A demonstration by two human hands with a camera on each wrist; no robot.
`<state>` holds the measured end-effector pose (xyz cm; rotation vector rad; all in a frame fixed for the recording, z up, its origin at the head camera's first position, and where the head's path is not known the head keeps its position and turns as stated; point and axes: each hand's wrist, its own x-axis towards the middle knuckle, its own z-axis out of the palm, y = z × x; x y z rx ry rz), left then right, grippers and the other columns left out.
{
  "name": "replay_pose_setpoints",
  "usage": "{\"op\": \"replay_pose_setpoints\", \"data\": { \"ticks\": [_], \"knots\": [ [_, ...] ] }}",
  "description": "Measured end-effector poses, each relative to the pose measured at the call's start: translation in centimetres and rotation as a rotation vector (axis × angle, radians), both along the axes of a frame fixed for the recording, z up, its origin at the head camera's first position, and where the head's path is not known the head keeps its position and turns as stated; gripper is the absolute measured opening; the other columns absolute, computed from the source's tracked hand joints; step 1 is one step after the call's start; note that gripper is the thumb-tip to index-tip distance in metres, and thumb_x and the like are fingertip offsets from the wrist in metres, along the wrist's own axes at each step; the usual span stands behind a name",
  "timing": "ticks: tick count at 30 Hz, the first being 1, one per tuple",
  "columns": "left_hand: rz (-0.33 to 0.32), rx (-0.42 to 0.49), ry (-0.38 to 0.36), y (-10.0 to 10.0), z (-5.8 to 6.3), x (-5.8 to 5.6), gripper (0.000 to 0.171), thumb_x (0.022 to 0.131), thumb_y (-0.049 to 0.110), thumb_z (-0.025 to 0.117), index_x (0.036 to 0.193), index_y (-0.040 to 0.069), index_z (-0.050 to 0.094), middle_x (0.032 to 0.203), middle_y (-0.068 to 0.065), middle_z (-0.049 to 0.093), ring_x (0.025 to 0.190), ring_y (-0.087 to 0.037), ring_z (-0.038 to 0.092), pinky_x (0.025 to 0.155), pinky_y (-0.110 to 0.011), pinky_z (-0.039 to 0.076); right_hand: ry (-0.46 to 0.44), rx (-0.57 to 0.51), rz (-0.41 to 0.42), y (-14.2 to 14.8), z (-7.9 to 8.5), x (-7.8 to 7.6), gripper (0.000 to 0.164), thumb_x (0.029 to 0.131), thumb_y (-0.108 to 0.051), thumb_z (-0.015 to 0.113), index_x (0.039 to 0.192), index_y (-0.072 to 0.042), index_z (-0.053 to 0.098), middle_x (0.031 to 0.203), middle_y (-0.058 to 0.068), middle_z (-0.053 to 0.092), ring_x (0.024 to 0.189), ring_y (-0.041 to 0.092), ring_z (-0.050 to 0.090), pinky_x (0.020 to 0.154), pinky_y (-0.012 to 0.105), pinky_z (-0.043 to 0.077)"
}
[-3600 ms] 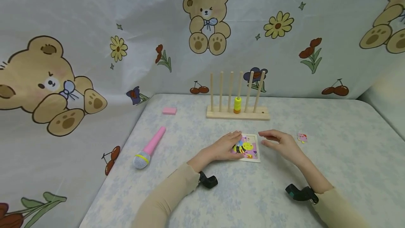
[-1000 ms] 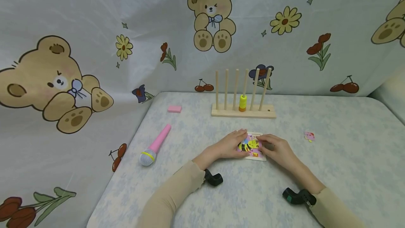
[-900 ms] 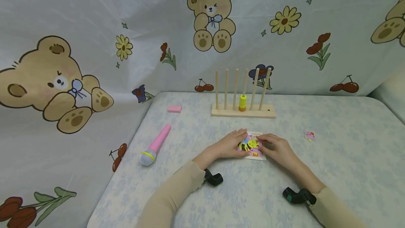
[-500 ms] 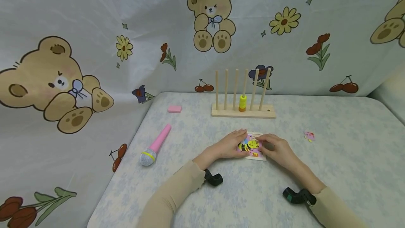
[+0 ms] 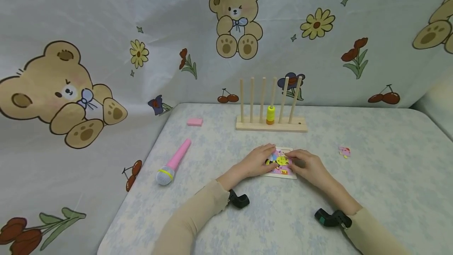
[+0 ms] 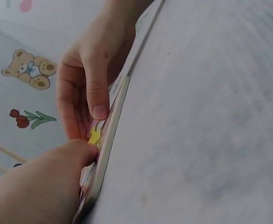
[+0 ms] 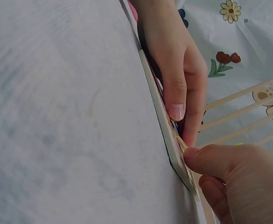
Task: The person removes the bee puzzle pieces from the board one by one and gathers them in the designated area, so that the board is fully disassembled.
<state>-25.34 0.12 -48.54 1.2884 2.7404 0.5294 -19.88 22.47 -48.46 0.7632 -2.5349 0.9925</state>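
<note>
A small bee jigsaw puzzle in a pale frame (image 5: 284,176) lies flat on the table between both hands. My left hand (image 5: 255,163) rests over its left part, hiding that side. Its fingers reach the far edge and its thumb presses in on the yellow area. From the right, my right hand (image 5: 312,167) pinches a pink and yellow puzzle piece (image 6: 94,134) between thumb and fingers. In the left wrist view this piece stands tilted over the board, with the left thumb right at its lower end. The right hand covers part of the puzzle's right edge.
Off to the right lies a loose pink puzzle piece (image 5: 344,152). Behind the puzzle stands a wooden peg rack (image 5: 247,127), with yellow and orange beads (image 5: 270,114) on one peg. A pink toy microphone (image 5: 173,163) and a pink block (image 5: 194,122) lie on the left.
The right hand has come left from beside the board to its right edge. In the last half second, the left thumb has slid further up and inward onto the puzzle's yellow area.
</note>
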Motion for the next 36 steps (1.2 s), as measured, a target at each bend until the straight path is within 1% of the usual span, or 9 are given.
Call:
{"op": "replay_pose_setpoints", "data": {
  "ticks": [6,11,14,17,20,23,28,32,36],
  "knots": [
    [0.032,0.014,-0.005,0.5,-0.4,-0.4,0.066,0.094,0.044,0.054,0.142,0.001,0.04,0.148,-0.009,0.036,0.136,-0.018,0.03,0.11,-0.026,0.02,0.019,0.004,0.006,0.2,0.1,0.0,0.034,0.076,0.003,0.075,0.109,0.0,0.067,0.104,0.011,0.066,0.089,0.025,0.064,0.076,0.048,0.052],
    [0.037,0.041,-0.022,1.1,0.2,-0.9,0.067,0.093,0.043,0.056,0.142,0.001,0.04,0.148,-0.008,0.036,0.136,-0.017,0.03,0.11,-0.023,0.019,0.021,-0.017,-0.019,0.6,0.8,-0.2,0.034,0.076,0.002,0.076,0.109,-0.001,0.067,0.104,0.01,0.065,0.088,0.024,0.064,0.077,0.049,0.051],
    [0.037,0.038,-0.042,1.1,0.2,-0.7,0.067,0.093,0.042,0.057,0.142,0.001,0.039,0.148,-0.009,0.036,0.136,-0.018,0.03,0.11,-0.023,0.018,-0.042,-0.045,-0.029,0.7,0.8,-0.1,0.032,0.08,-0.002,0.074,0.111,-0.001,0.066,0.107,0.009,0.065,0.092,0.025,0.064,0.08,0.045,0.051],
    [0.043,0.047,-0.06,0.8,0.0,-0.5,0.067,0.093,0.042,0.058,0.142,0.0,0.039,0.148,-0.01,0.036,0.136,-0.018,0.029,0.11,-0.024,0.019,-0.168,-0.118,-0.05,0.7,0.9,0.0,0.031,0.085,-0.008,0.071,0.115,-0.003,0.065,0.11,0.008,0.065,0.098,0.025,0.063,0.083,0.031,0.051],
    [0.051,0.062,-0.065,0.5,-0.2,-0.3,0.067,0.093,0.042,0.057,0.143,0.001,0.039,0.148,-0.009,0.035,0.137,-0.018,0.028,0.111,-0.025,0.018,-0.295,-0.215,-0.065,0.8,1.3,0.2,0.031,0.089,-0.014,0.068,0.117,-0.003,0.064,0.113,0.01,0.064,0.104,0.026,0.06,0.083,0.016,0.047],
    [0.053,0.056,-0.065,0.3,-0.6,-0.2,0.068,0.093,0.043,0.057,0.143,0.001,0.038,0.149,-0.009,0.034,0.137,-0.017,0.028,0.111,-0.024,0.017,-0.374,-0.279,-0.068,1.2,1.9,0.5,0.035,0.09,-0.018,0.066,0.121,-0.002,0.062,0.118,0.013,0.062,0.108,0.021,0.058,0.083,0.01,0.043],
    [0.038,0.049,-0.068,0.4,-0.9,-0.2,0.07,0.093,0.044,0.055,0.143,-0.001,0.037,0.149,-0.011,0.033,0.138,-0.019,0.026,0.111,-0.025,0.016,-0.399,-0.291,-0.119,3.0,3.4,1.2,0.043,0.091,-0.025,0.065,0.128,-0.004,0.058,0.123,0.015,0.059,0.106,0.005,0.055,0.079,0.011,0.046],
    [0.054,0.087,-0.105,-0.1,-0.4,-0.3,0.076,0.092,0.05,0.055,0.146,0.001,0.032,0.151,-0.01,0.029,0.14,-0.017,0.02,0.111,-0.026,0.016,-0.38,-0.256,-0.188,5.5,4.6,1.8,0.046,0.092,-0.029,0.064,0.13,-0.005,0.056,0.126,0.012,0.056,0.104,-0.003,0.052,0.076,0.011,0.046],
    [0.052,0.07,-0.146,-1.3,0.3,-0.2,0.088,0.086,0.055,0.06,0.148,0.002,0.028,0.153,-0.009,0.024,0.141,-0.014,0.016,0.111,-0.026,0.016,-0.383,-0.25,-0.261,8.7,4.8,3.1,0.046,0.091,-0.03,0.064,0.13,-0.006,0.056,0.124,-0.003,0.056,0.102,-0.008,0.05,0.074,0.009,0.045]
  ]
}}
